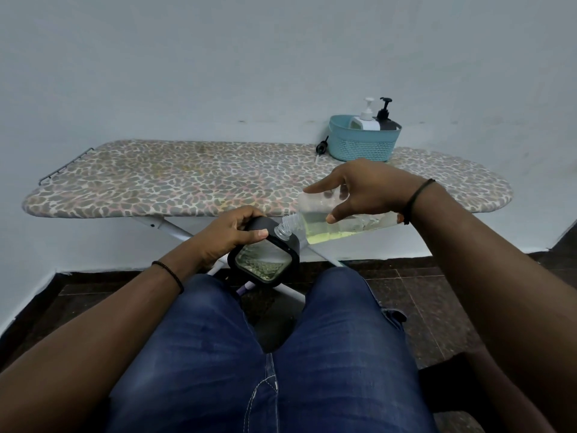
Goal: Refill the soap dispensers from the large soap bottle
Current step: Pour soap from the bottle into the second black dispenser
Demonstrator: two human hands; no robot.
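Your right hand [368, 189] grips the large soap bottle [340, 225] tipped on its side, its mouth at the opening of the black square dispenser [265, 260] your left hand [231, 234] grips above your knees. Two pump dispensers [376, 118] stand in the blue basket [362, 145] on the ironing board [187, 179].

Head view, downward (close to lap)

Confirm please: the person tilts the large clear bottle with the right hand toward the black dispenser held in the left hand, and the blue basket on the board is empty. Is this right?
Not quite. In the head view the blue basket is not empty: a white pump bottle and a black pump bottle stand in it. The rest holds: the right hand tilts the large clear bottle toward the black dispenser in the left hand.
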